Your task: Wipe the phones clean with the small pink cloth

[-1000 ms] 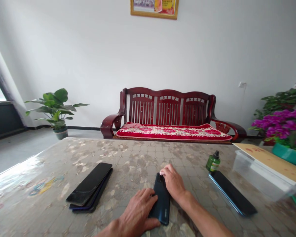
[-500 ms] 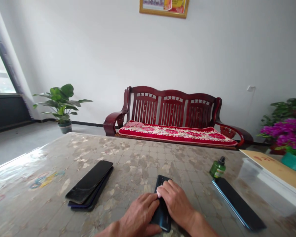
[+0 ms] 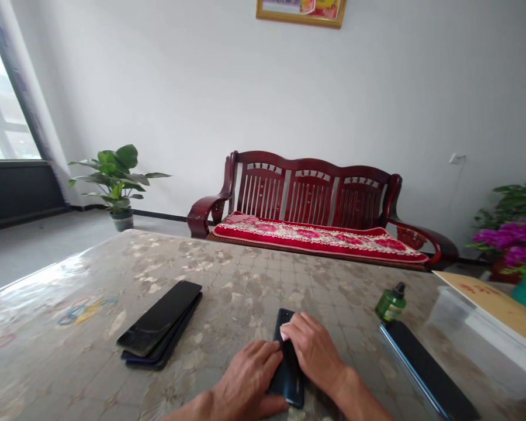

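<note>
A dark blue smartphone (image 3: 291, 386) lies on the table in front of me, its back with the camera bump facing up. My left hand (image 3: 251, 373) grips its left edge, fingers on the back and thumb by the lower end. Pinched in my right hand (image 3: 312, 346) is a small whitish wad (image 3: 284, 333), perhaps tissue or cloth, pressed against the upper part of the phone's back. Most of the wad is hidden under the fingers. To the left sits a slanted stack of phones (image 3: 162, 320), the top one screen up.
On the right, another phone (image 3: 427, 369) lies near a small green bottle (image 3: 391, 304) with a black cap. Beyond it stands a clear plastic box (image 3: 460, 327) under a tan board (image 3: 491, 298). Several colourful rubber bands (image 3: 81, 311) are at the left. A red wooden bench (image 3: 311, 199) stands behind the table.
My right hand has shifted slightly up and away from my left fingers, with the whitish wad still in it. My left hand stays on the phone. The view has turned a little.
</note>
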